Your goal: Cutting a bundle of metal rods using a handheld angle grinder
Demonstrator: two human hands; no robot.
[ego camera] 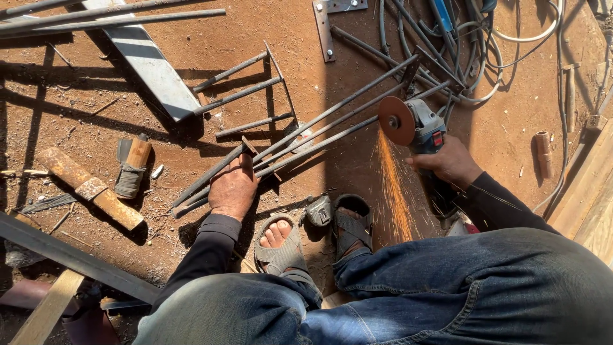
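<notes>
My left hand [233,190] pins the rods [319,137] flat (long axis up-right); my right hand [450,163], the nearer, grips the angle grinder [418,126] at their far end.

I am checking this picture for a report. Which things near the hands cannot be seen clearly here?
Head view only:
- Lower body of the angle grinder: covered by the right hand.
- Contact point of the disc with the metal rods: hidden behind the disc, only sparks show.
- Rod ends under the left hand: covered by the palm.
- Cables: cut off by the top edge.
- Small grey object by the sandals: too small to identify.
</notes>
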